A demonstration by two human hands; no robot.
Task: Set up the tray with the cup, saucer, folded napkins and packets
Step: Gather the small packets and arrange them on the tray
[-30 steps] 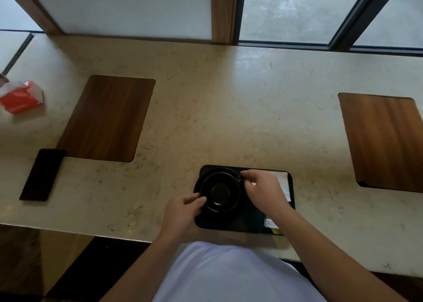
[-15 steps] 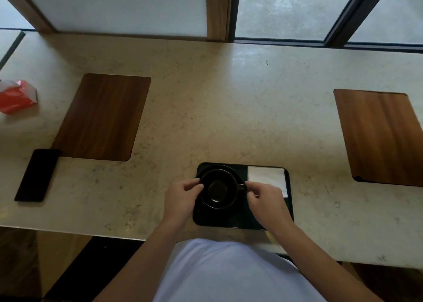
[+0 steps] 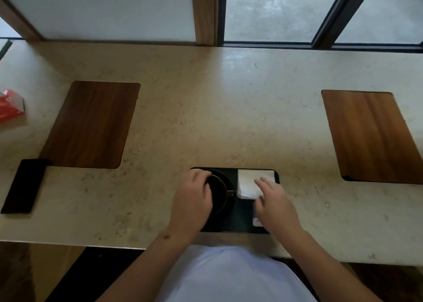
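Tray (image 3: 238,226) at counter's (image 3: 206,109) near edge. Left hand (image 3: 191,201) curled over cup (image 3: 217,193) on saucer (image 3: 225,176), gripping it. Right hand (image 3: 273,202) fingers straight, touching napkins (image 3: 248,181) in tray's far-right corner. Packet (image 3: 256,221) beneath right hand.

Beige stone counter (image 3: 206,109), two wooden boards (image 3: 91,125) (image 3: 370,137), black tray (image 3: 238,219), black phone (image 3: 24,186), red packet (image 3: 10,105)

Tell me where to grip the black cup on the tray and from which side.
Grip the cup by its small handle, coming from the right. The handle points right, toward the folded napkin, and that side is free; the left hand covers the cup's left rim. Pinching probably suits so small a handle.
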